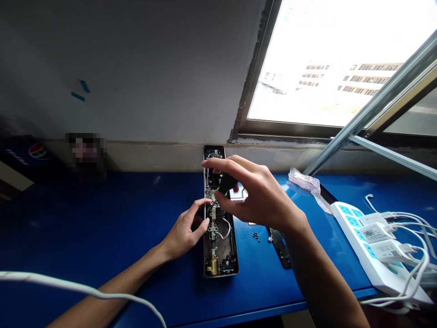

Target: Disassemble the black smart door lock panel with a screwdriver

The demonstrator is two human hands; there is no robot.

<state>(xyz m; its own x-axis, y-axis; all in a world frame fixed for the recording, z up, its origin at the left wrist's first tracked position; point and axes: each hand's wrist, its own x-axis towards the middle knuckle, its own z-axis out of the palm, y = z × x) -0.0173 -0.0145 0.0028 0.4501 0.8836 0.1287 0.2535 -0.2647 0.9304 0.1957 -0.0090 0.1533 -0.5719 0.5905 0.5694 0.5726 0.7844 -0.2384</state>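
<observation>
An opened electronic door lock body [225, 250] lies lengthwise on the blue table, showing wires, a brass cylinder and small metal parts inside its metal casing. My right hand [256, 196] is above the lock's upper half, with its fingers around a black module [223, 184] trailing thin wires. My left hand [186, 232] is at the lock's left side, fingertips touching the edge and inner parts, fingers apart. The hands partly hide the lock's middle.
Several small black screws [255, 236] and a black metal plate [280, 248] lie right of the lock. Farther right are a white power strip [372, 246] with plugged-in chargers and a pink-and-white packet [303, 181]. A white cable [78, 287] crosses the lower left.
</observation>
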